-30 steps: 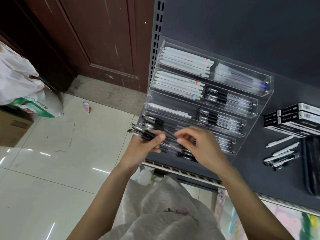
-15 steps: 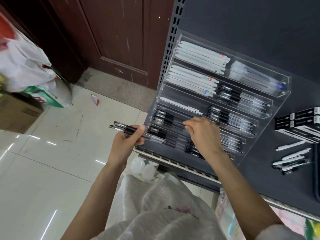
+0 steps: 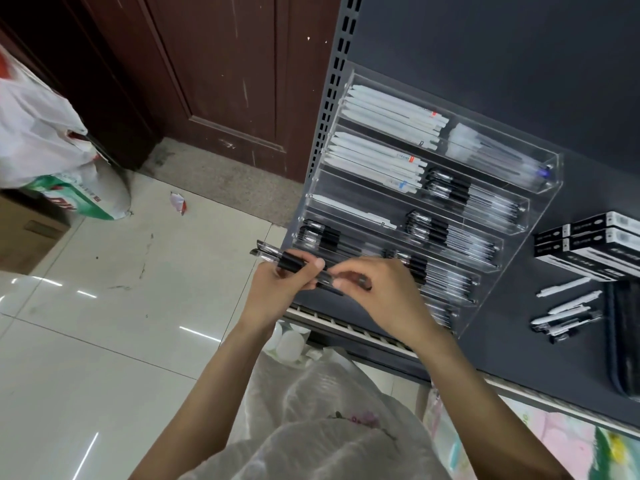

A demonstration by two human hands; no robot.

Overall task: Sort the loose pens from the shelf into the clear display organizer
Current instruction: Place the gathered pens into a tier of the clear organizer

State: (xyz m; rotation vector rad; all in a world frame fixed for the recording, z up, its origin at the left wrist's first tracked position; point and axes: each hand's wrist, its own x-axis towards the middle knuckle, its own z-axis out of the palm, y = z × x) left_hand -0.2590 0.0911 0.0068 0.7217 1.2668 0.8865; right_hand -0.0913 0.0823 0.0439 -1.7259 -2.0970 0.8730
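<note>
**At the shelf's near-left corner: sorting well along, not finished**

Organizer [image 3: 540, 174] tiers mostly filled. Left hand [image 3: 277, 292] fingers closed around a pen bundle [image 3: 291, 263]; right hand [image 3: 384, 299] pinches one. Loose pens [image 3: 568, 313] remain right, on the shelf [image 3: 519, 341].

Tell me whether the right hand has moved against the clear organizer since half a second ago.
Yes. The right hand has pulled back off the clear organizer's lower rows, toward the pens in the left hand.
</note>
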